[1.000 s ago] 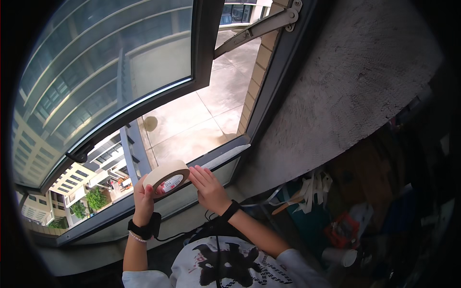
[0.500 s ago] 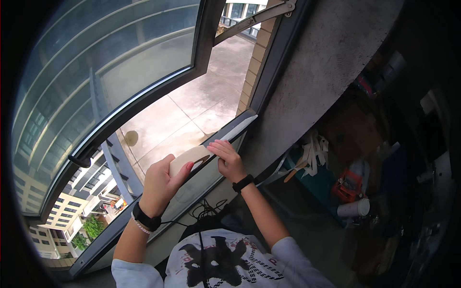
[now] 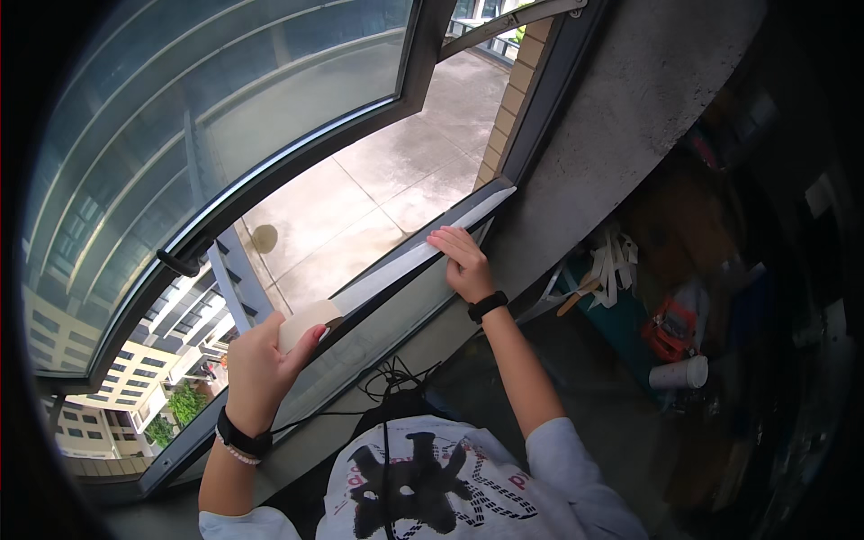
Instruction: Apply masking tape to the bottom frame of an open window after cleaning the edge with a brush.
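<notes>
Gripping a tape roll (image 3: 304, 322), left hand (image 3: 261, 364) — right hand (image 3: 463, 261) flat on window frame (image 3: 396, 270).

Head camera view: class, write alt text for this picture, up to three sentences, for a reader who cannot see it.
A person at an open window presses a strip of pale tape along the lower window frame with the right hand, while the left hand holds the tape roll. Both wrists wear black bands, and wet pavement lies far below outside.
</notes>
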Motion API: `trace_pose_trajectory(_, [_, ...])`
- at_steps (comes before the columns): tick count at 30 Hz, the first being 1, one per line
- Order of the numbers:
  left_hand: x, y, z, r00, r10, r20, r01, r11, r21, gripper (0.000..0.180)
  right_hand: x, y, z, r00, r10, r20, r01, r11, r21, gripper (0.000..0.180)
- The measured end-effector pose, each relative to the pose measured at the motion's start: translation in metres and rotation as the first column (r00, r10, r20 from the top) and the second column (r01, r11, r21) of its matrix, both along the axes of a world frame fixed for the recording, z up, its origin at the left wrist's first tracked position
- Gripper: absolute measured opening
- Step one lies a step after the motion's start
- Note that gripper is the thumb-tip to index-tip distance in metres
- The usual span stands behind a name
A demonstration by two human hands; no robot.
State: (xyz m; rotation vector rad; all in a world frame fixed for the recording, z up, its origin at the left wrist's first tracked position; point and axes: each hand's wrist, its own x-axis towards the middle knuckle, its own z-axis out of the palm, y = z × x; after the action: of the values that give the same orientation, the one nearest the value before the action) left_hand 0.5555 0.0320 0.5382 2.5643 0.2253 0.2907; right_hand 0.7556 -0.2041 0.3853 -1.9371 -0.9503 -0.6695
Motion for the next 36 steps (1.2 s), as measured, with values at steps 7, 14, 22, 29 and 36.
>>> trace_pose_trajectory(7, [-0.002, -0.007, 0.004, 0.994, 0.100, -0.049, -0.091, 0.983, 0.161, 0.042, -0.013, 0.004, 0.001, 1.000, -0.005, -0.025, 0.003, 0.995, -0.095, 0.045])
trace_pose_trajectory(14, [-0.027, 0.026, -0.049, 0.981, 0.122, 0.150, -0.055, 0.919, -0.390, 0.028, -0.016, -0.001, 0.009, 1.000, -0.026, 0.011, 0.028, 0.985, -0.173, 0.046])
trace_pose_trajectory(22, [-0.029, 0.034, -0.077, 0.956, 0.074, 0.283, 0.122, 0.779, -0.616, 0.047, -0.025, 0.004, 0.013, 1.000, 0.006, 0.019, -0.002, 0.977, -0.212, 0.046])
trace_pose_trajectory(29, [-0.013, 0.016, -0.034, 0.982, -0.007, 0.189, 0.058, 0.961, -0.270, 0.035, -0.036, 0.011, 0.014, 0.999, 0.038, 0.022, -0.032, 0.973, -0.227, 0.046])
trace_pose_trajectory(36, [-0.005, 0.003, -0.024, 0.989, 0.046, 0.139, -0.027, 0.990, -0.140, 0.028, -0.048, 0.019, 0.012, 0.998, 0.056, -0.015, -0.058, 0.965, -0.255, 0.053])
